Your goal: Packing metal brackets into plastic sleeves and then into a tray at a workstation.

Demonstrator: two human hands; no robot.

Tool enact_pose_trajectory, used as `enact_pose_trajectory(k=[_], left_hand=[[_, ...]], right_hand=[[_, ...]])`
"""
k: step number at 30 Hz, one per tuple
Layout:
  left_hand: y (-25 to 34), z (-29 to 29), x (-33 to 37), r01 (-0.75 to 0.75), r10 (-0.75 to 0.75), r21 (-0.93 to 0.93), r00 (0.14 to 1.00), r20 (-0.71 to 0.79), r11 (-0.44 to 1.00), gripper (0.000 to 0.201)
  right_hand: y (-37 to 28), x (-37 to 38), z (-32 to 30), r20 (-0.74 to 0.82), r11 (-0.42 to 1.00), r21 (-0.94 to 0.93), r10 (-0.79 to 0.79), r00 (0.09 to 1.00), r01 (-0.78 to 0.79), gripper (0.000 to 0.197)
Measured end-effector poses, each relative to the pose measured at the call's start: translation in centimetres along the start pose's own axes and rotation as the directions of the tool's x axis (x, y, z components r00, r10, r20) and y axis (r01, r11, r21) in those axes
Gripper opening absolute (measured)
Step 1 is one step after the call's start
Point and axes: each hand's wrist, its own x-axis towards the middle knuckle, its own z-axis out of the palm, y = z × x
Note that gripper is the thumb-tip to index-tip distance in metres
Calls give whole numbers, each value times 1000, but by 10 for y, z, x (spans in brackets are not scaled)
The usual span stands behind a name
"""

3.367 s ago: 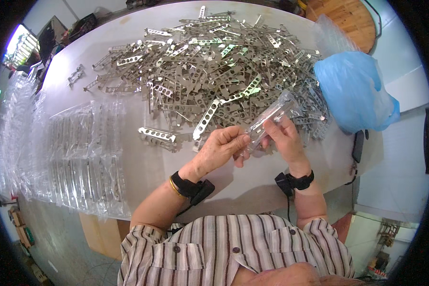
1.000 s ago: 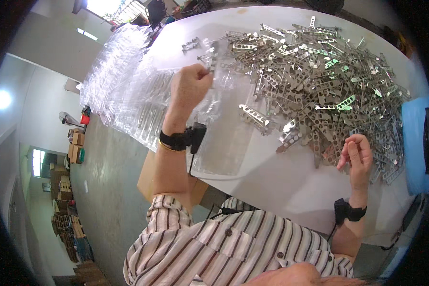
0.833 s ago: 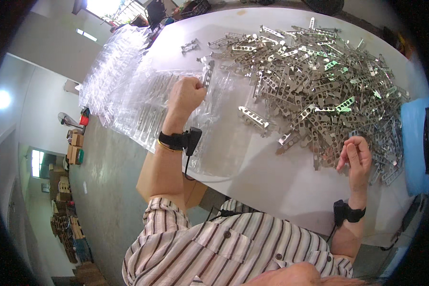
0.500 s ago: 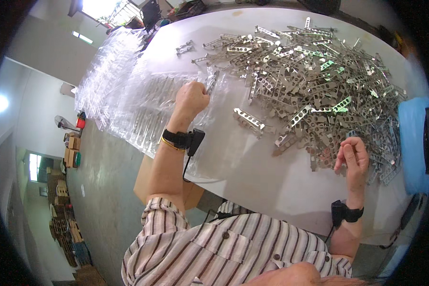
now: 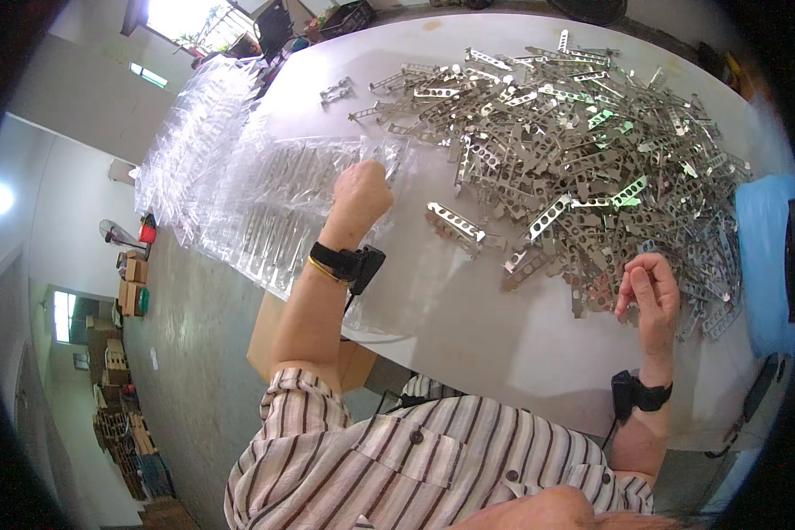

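My left hand (image 5: pixel 362 194) is closed in a fist over the clear plastic bags (image 5: pixel 265 225) on the left of the table. Its fingertips face away, so whatever they grip is hidden. Rows of slim metal pieces show through the plastic around it. Palm up, my right hand (image 5: pixel 654 287) rests at the near right edge of a big heap of perforated metal brackets (image 5: pixel 565 150). Its fingers are loosely curled and apart, with nothing visible in them. A few brackets (image 5: pixel 455 223) lie between the heap and the bags.
Two small brackets (image 5: pixel 336 90) lie apart on the white table (image 5: pixel 468 327) near its far left. A blue plastic-covered object (image 5: pixel 768 256) stands at the right edge. Below the table's near edge is a cardboard box (image 5: pixel 358 367). Stacked boxes (image 5: pixel 132 283) and a fan stand across the floor.
My left hand has shifted slightly nearer to me and to the right over the plastic, its wrist turning a little. My right hand keeps its curled pose.
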Motion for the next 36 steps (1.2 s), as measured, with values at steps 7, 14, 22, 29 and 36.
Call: enact_pose_trajectory(k=[7,14,22,29,36], left_hand=[[0,-6,-1,-16,13,46,998,53,999,20],[87,-80,-44,-271,229,-272,957,-176,923,22],[184,-142,-102,-296,830,-955,532,-165,0,46],[224,-130,-104,-248,886,-920,283,-368,-303,51],[233,-123,-106,-133,927,-949,211,-309,-286,48]], right_hand=[[0,1,-3,17,999,38,-12,1000,12,17],[-3,-4,-2,15,999,32,-14,1000,14,17],[4,0,3,29,1000,16,14,999,-15,20],[-5,0,0,-27,997,6,79,996,-79,19],[1,0,-2,13,998,-11,63,998,-63,19]])
